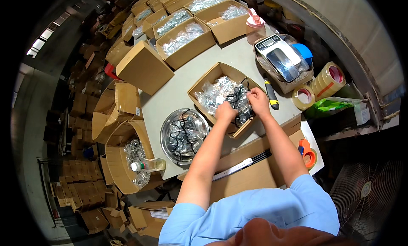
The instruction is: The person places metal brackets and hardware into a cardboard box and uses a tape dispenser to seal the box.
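Observation:
Both my hands are inside an open cardboard box (201,85) on the table, which holds clear plastic bags (209,97) of small shiny parts. Black cords (235,96) lie looped on the bags between my hands. My left hand (226,112) is closed, fingers pointing down into the box's near side; what they grip is hidden. At the right wall, the fingers of my right hand (258,101) are pinched together on a black cord. Left of the box stands a round metal bowl (165,137) with more bagged parts and black cords (183,133).
A utility knife (270,94) lies right of the box, near a kitchen scale (278,54) and tape rolls (328,81). Boxes of bagged parts (185,37) line the back. A bottle (148,164) lies by the left edge; an orange tape dispenser (307,152) sits at right.

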Demonstrator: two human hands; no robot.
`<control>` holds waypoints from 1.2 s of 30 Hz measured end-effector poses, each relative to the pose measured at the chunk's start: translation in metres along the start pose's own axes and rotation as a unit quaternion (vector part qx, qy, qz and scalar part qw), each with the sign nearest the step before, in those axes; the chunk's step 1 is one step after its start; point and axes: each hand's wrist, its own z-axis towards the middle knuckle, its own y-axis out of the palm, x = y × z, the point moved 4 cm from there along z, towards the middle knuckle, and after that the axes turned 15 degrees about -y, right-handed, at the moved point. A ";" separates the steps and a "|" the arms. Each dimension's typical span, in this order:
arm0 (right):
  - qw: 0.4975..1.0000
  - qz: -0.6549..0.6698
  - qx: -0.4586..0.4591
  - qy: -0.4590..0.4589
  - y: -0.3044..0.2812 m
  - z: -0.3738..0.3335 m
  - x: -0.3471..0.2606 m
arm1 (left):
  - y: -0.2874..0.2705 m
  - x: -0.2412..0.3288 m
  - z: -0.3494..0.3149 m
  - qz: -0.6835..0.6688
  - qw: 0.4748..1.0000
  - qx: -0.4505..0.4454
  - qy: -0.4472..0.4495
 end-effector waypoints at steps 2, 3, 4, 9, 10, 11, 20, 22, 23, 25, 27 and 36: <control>0.998 0.068 -0.003 -0.006 -0.001 0.000 0.002 | 0.009 -0.013 0.013 -0.010 1.000 -0.004 0.019; 0.991 0.137 0.008 0.002 -0.003 0.000 0.000 | 0.012 -0.014 0.017 -0.038 0.998 0.016 0.046; 0.979 0.205 0.018 0.009 -0.004 -0.001 -0.003 | 0.014 -0.016 0.019 -0.067 0.994 0.037 0.074; 0.962 0.268 0.034 0.031 -0.004 -0.005 -0.006 | 0.021 -0.043 0.033 -0.363 0.918 -0.146 0.061; 0.963 0.266 0.038 0.026 -0.010 -0.005 -0.004 | 0.017 -0.037 0.028 -0.446 0.873 -0.189 0.058; 0.961 0.269 0.048 0.046 -0.013 -0.007 -0.004 | 0.005 -0.032 0.015 -0.471 0.855 -0.207 0.069; 0.945 0.267 -0.027 0.187 0.008 -0.049 -0.051 | -0.037 -0.017 -0.052 -0.648 0.730 -0.212 0.042; 0.928 0.293 -0.061 0.223 0.023 -0.054 -0.062 | -0.045 -0.024 -0.061 -0.618 0.746 -0.239 0.070; 0.912 0.317 -0.066 0.250 0.025 -0.056 -0.072 | -0.050 -0.025 -0.074 -0.629 0.736 -0.237 0.080; 0.878 0.370 -0.064 0.297 0.024 -0.058 -0.077 | -0.053 -0.021 -0.109 -0.616 0.749 -0.224 0.095; 0.854 0.417 -0.066 0.305 0.031 -0.063 -0.094 | -0.047 -0.027 -0.142 -0.562 0.790 -0.218 0.114; 0.832 0.473 -0.041 0.288 0.022 -0.154 -0.130 | 0.009 -0.102 -0.234 -0.756 0.641 -0.111 0.071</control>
